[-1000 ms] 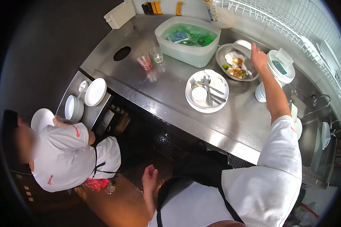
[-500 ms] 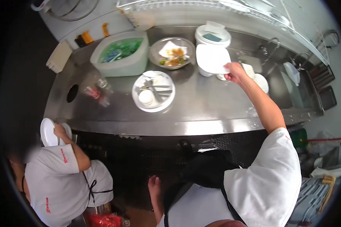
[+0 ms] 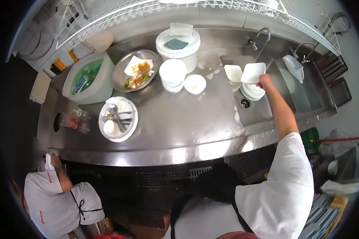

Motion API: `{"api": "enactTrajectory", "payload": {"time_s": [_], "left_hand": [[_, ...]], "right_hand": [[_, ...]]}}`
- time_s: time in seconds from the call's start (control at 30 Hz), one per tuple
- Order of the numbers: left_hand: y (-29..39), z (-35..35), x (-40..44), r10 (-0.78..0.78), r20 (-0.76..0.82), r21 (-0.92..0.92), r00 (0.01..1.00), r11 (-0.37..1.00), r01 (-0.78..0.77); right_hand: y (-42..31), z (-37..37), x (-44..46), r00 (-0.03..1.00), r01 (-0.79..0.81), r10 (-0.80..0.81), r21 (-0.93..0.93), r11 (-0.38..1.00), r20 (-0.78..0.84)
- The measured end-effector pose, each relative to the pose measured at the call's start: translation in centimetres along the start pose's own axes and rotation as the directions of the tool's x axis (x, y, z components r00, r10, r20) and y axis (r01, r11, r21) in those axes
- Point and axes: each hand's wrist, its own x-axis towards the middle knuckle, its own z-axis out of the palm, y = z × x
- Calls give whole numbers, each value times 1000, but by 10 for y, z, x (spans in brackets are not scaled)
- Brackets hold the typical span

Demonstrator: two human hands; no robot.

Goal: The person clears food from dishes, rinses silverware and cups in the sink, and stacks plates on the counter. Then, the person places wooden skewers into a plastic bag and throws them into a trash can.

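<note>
A white square dish (image 3: 253, 73) is gripped at its lower right edge by my right hand (image 3: 265, 82), over the left sink basin. Below the dish lies a stack of round white plates (image 3: 252, 92), and left of it is another white dish (image 3: 233, 73). A running tap (image 3: 263, 36) stands just behind. Only a sliver of my left hand (image 3: 167, 220) shows low at the frame's bottom, beside my apron, its fingers not made out.
Left of the sink are white bowls (image 3: 172, 72), a lidded bucket (image 3: 178, 47), a metal bowl of food scraps (image 3: 119, 76), a plate with cutlery (image 3: 135, 119) and a tub of green liquid (image 3: 103, 79). A co-worker (image 3: 54, 203) stands lower left; a wire rack (image 3: 211, 4) hangs above.
My right hand has carried the white dish rightward from the scraps bowl to the sink. The view has swung right, and my left hand has nearly dropped out of sight.
</note>
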Motion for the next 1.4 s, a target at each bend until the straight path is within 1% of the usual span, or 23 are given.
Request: {"api": "enactTrajectory", "payload": {"time_s": [0.07,0.1,0.2,0.3,0.4,0.5,0.53,0.63,0.67,0.73,0.77,0.8,0.87,0.97,1.03,1.1,1.13,1.17,1.2,1.23,1.27,1.33,1.4], "left_hand": [[26,15,-25,-88,67,-103,994,990,94],[36,12,-34,-351,291,-241,890,873,423],[81,34,-86,-336,211,-527,918,751,397],[155,45,-140,-445,127,-500,887,743,444],[80,85,-128,56,73,-112,996,993,-47],[101,94,-137,2,244,-448,970,887,111],[102,98,-139,0,199,-439,980,894,89],[102,112,-146,-69,99,-405,993,908,104],[114,111,-146,-130,92,-390,987,908,156],[147,105,-147,-224,99,-401,970,883,245],[161,103,-148,-260,116,-426,959,859,284],[170,102,-153,-297,135,-447,945,833,325],[168,112,-150,-258,141,-435,956,851,294],[172,118,-140,-225,135,-321,965,912,257],[182,109,-135,-241,192,-255,951,924,285],[235,93,-142,-43,208,-6,977,999,46],[241,95,-138,-29,93,4,995,1000,28],[236,99,-133,-24,-32,14,999,1000,25],[234,97,-134,-33,-170,21,985,999,37],[246,89,-131,6,-281,104,960,994,24],[315,62,-150,-167,-236,-233,957,966,111],[289,50,-111,98,-515,-155,851,967,-205],[345,5,-100,162,-553,-280,817,888,-366]], "right_hand": [[4,17,29,993,64,-75,-120,991,-88],[12,26,45,982,109,-131,-158,981,-135],[26,45,98,964,204,-240,-260,944,-112],[31,56,120,966,244,-257,-278,929,-13],[43,62,138,965,263,-244,-331,906,97],[72,79,150,916,386,-389,-470,794,95],[74,82,147,883,429,-463,-531,731,76],[48,75,138,915,402,-291,-558,726,281],[29,62,124,922,387,-332,-441,810,198],[5,39,118,836,467,-482,-124,876,-261],[-14,23,119,550,663,-579,-107,741,-602],[-46,-9,101,605,703,-528,88,706,-596],[-102,-44,88,394,838,-580,19,546,-713],[-150,-52,101,611,769,-713,43,638,-345],[-167,-31,81,729,682,-675,37,730,-114],[-168,-9,94,647,739,-745,-104,665,-165],[-163,6,104,602,765,-781,-159,624,-170],[-154,3,127,400,873,-912,-266,409,-88],[-149,-5,118,527,842,-845,-83,534,-92],[-130,-4,127,537,840,-830,2,543,-151],[-110,-3,137,546,837,-812,87,540,-208],[-49,7,122,662,749,-685,257,611,-303],[4,12,79,794,607,-580,313,731,-183]]}}
